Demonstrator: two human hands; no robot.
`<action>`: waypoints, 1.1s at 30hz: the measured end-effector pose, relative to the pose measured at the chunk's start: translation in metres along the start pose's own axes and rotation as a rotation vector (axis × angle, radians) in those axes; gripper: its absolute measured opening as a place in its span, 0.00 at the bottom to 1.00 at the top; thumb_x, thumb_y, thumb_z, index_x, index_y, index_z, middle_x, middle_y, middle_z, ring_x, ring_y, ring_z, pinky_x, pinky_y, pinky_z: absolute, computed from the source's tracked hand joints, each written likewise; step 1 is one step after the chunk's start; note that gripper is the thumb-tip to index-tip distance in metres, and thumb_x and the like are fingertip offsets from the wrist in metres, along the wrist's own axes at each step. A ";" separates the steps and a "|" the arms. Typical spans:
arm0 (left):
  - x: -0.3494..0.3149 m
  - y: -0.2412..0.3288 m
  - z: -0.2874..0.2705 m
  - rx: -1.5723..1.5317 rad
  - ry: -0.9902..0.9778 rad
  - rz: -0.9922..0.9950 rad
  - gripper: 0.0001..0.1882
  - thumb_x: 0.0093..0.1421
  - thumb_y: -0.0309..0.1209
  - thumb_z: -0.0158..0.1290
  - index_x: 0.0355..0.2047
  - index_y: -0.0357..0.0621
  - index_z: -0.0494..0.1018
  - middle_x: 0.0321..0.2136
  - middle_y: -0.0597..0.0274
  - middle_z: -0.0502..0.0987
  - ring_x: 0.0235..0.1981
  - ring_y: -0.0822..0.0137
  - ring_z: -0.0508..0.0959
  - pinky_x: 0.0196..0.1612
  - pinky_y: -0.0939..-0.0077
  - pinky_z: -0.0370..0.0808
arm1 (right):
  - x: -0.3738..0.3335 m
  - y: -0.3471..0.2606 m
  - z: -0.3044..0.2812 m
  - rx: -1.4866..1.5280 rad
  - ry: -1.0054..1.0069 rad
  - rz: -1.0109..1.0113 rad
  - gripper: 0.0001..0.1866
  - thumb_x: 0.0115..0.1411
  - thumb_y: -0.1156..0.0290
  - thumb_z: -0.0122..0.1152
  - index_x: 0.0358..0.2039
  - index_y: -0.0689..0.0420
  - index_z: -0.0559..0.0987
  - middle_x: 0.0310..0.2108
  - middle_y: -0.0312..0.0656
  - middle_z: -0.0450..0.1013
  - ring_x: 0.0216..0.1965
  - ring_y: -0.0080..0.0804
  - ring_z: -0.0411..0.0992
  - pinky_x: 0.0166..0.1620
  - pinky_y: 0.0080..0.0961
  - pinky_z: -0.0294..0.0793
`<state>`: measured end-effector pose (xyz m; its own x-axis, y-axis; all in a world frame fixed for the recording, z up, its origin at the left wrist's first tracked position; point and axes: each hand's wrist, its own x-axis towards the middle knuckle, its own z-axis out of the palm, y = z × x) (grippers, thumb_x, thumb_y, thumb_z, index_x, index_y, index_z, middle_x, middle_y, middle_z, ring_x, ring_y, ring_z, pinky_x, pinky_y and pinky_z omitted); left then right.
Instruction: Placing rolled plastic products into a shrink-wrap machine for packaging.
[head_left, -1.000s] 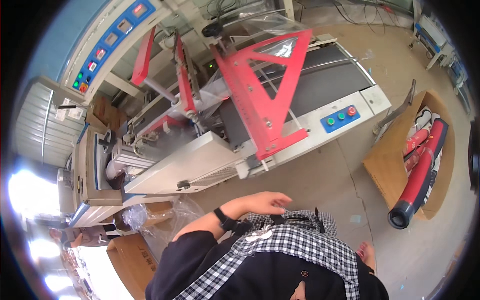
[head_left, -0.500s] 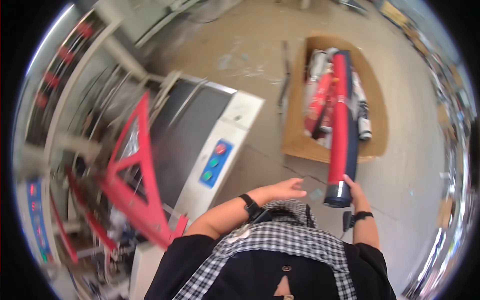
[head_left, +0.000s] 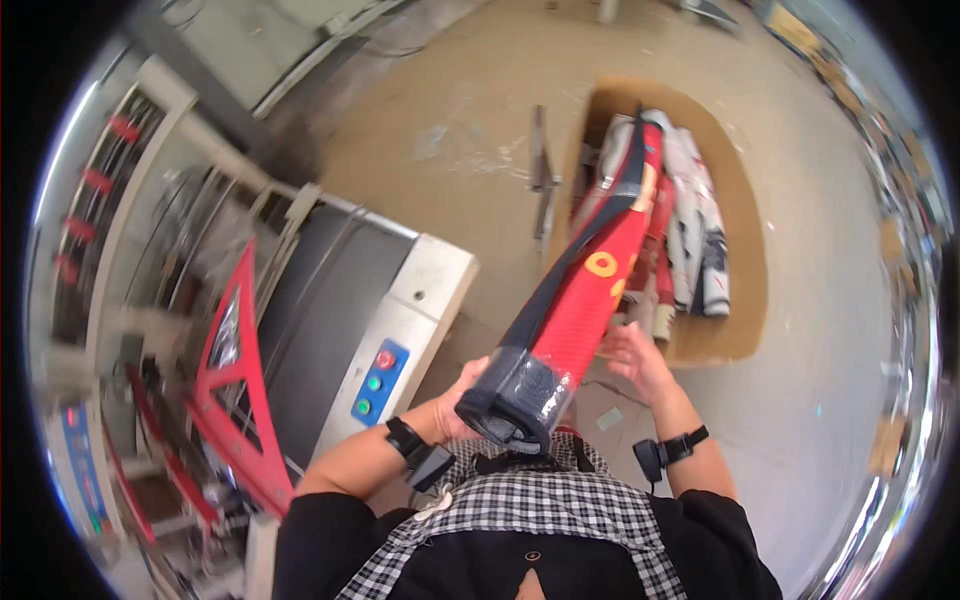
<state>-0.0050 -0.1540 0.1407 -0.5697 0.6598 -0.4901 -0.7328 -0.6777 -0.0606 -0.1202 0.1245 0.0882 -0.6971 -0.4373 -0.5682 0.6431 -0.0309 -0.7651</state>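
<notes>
A long rolled mat (head_left: 580,325), red and dark blue with yellow marks, slants from my waist toward the open carton. Clear film wraps its near end, which tilts up at me. My left hand (head_left: 463,398) grips that end from the left side, and its fingers are partly hidden behind the roll. On the right of the roll my right hand (head_left: 642,364) is held with fingers apart, close beside the red surface. The far end lies over the cardboard box (head_left: 752,250), where several rolls (head_left: 690,225) in white and red are stacked.
At my left stands a machine with a dark belt (head_left: 320,285), a metal side and a blue button panel (head_left: 380,380). A red triangular bracket (head_left: 248,400) rises beside it. A thin metal strip (head_left: 541,175) lies on the floor left of the box, near plastic scraps (head_left: 450,140).
The roll's near end has swung left and turned, showing yellow marks. My left hand has taken hold of it; my right hand has let go. The view has shifted slightly.
</notes>
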 end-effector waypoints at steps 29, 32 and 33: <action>-0.242 -0.037 -0.041 0.951 0.531 1.591 0.48 0.43 0.44 0.61 0.62 0.51 0.49 0.59 0.47 0.48 0.63 0.53 0.48 0.62 0.56 0.48 | 0.065 -0.186 0.137 0.382 0.034 -0.688 0.38 0.54 0.45 0.52 0.54 0.63 0.61 0.54 0.49 0.59 0.54 0.41 0.58 0.52 0.38 0.61; -0.241 -0.007 -0.066 0.645 0.448 1.708 0.54 0.42 0.40 0.63 0.63 0.51 0.41 0.58 0.49 0.54 0.60 0.58 0.56 0.60 0.63 0.55 | 0.073 -0.261 0.117 0.329 0.033 -0.845 0.39 0.54 0.45 0.52 0.55 0.63 0.60 0.55 0.50 0.58 0.56 0.42 0.57 0.54 0.39 0.60; -0.237 0.001 -0.071 0.514 0.386 1.712 0.55 0.41 0.39 0.63 0.63 0.51 0.39 0.57 0.50 0.56 0.58 0.59 0.58 0.59 0.65 0.57 | 0.072 -0.288 0.110 0.308 0.023 -0.890 0.39 0.54 0.45 0.52 0.56 0.64 0.60 0.55 0.50 0.58 0.56 0.42 0.57 0.55 0.40 0.60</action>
<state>0.1557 -0.3339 0.1948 -0.6764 -0.7256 0.1266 0.4257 -0.2448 0.8711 -0.3209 0.0032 0.3004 -0.9765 -0.1208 0.1784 -0.0757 -0.5831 -0.8089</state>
